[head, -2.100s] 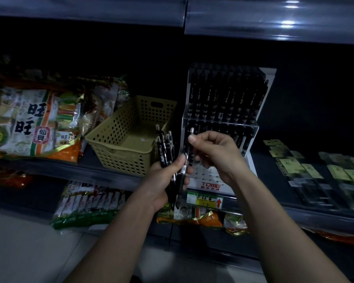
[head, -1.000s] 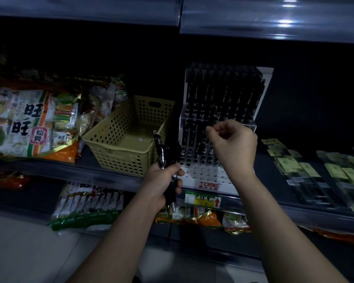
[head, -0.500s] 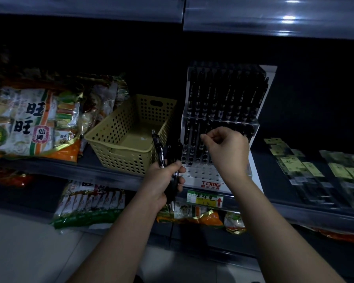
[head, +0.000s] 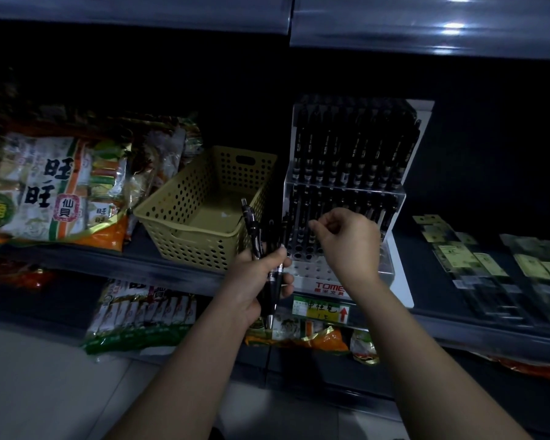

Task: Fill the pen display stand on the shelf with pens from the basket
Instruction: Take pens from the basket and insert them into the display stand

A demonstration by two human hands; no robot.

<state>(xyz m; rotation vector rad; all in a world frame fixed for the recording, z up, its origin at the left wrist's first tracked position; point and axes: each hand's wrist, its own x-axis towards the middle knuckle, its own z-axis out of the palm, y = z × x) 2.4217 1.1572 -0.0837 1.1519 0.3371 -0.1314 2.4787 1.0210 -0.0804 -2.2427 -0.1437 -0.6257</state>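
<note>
The dark shelf (head: 115,258) carries everything we need. The clear tiered pen display stand (head: 350,173) stands at its front edge, and the yellow perforated basket (head: 191,246) sits just beside it on our left, with no pens showing on its floor. The stand's upper tier is packed with black pens. The lower tier is partly filled, and rows of holes near its front are open.

Our left hand (head: 254,281) is wrapped round a small bundle of black pens (head: 251,223), held roughly upright, tips down, in front of the gap between basket and stand. Our right hand (head: 350,239) hovers at the lower tier with fingers curled and thumb and forefinger drawn together. In this dim light we cannot tell whether a pen is pinched there.

We judge the pens light, stiff and smooth-barrelled, so the bundle could slip or fan out in a loose fist. Each is probably best taken singly near its clicker end, pinched between thumb and forefinger, so that the tip leads straight down into an open hole.
</note>
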